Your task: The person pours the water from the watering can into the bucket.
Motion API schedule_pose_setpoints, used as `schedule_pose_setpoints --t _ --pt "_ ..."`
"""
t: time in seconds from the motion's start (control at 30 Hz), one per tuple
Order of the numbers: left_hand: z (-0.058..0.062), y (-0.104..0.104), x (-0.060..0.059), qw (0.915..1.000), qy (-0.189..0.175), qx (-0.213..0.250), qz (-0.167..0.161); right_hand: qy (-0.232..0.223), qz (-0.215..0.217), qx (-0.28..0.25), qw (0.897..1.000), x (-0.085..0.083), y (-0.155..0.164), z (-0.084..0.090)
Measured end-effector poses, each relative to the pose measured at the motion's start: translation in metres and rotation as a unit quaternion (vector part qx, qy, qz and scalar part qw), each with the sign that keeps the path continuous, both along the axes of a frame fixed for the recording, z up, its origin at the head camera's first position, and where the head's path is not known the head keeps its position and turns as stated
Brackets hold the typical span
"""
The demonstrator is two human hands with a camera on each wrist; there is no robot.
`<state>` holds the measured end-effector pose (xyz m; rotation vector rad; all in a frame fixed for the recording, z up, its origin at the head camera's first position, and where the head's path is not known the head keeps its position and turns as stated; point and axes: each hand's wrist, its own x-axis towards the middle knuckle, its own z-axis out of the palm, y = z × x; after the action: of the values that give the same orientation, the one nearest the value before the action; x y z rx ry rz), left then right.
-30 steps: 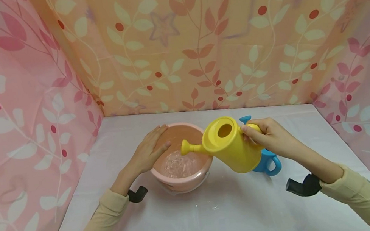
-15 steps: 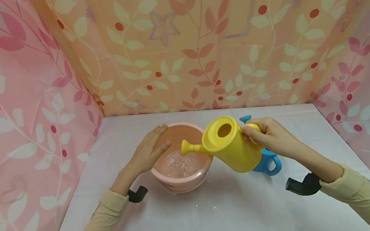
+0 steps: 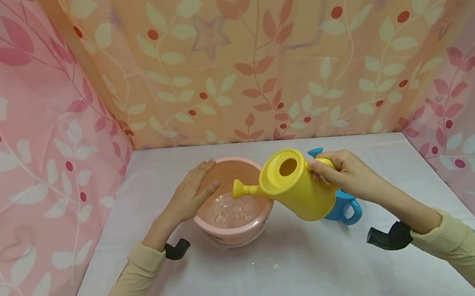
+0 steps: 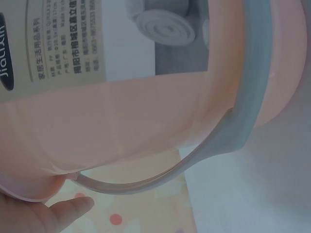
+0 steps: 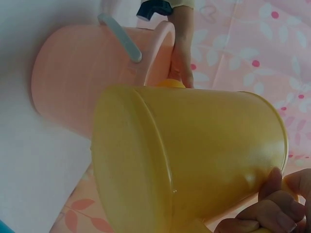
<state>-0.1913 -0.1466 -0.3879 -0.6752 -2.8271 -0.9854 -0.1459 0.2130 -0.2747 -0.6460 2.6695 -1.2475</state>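
A pink bucket (image 3: 240, 169) with water in it stands on the white table (image 3: 287, 279). My left hand (image 3: 191, 192) lies flat on its left rim with straight fingers; the left wrist view shows the bucket (image 4: 146, 121) and its grey handle (image 4: 243, 121) up close, with a fingertip (image 4: 73, 206) at the rim. My right hand (image 3: 341, 170) grips the handle of a yellow watering can (image 3: 297, 190), tilted with its spout (image 3: 242, 189) over the bucket. In the right wrist view the watering can (image 5: 194, 155) fills the frame, the bucket (image 5: 82, 82) behind it.
A blue watering can (image 3: 345, 206) stands on the table just behind the yellow one, partly hidden. Water drops (image 3: 272, 263) lie on the table in front of the bucket. Leaf-patterned curtains (image 3: 253, 58) close in the back and both sides.
The water surface in the bucket ripples differently from frame to frame. Both hands and the yellow can stay where they were.
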Motion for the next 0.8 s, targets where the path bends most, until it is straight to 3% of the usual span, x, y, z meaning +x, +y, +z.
schedule_pose_setpoints --t 0.8 --pt "0.0011 0.0002 0.0007 1.0 -0.004 0.0 0.001 0.004 0.003 0.005 1.0 -0.0001 -0.0008 0.0019"
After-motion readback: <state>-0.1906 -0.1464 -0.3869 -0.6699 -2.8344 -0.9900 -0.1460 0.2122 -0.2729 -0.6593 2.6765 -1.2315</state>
